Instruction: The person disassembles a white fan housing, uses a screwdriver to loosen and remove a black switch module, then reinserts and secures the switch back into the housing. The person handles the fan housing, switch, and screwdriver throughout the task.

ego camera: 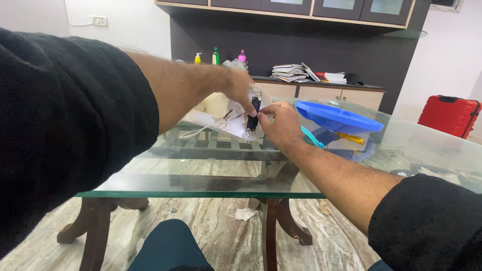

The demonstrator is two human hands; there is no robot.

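Observation:
A white round plastic housing (216, 113) with wires and a small black part (254, 114) lies tilted on the glass table (201, 183). My left hand (238, 86) grips the housing's upper rim. My right hand (279, 123) pinches at the black part and the thin wires beside it. Both hands meet at the housing's right side. A loose white wire (198, 131) trails off toward the left.
A blue round cover (336, 116) rests right of the hands, with a teal piece (314, 138) and an orange-handled screwdriver (351, 138) under it. Behind stand a cabinet with bottles (216, 56) and stacked papers (293, 73). A red suitcase (449, 115) stands far right.

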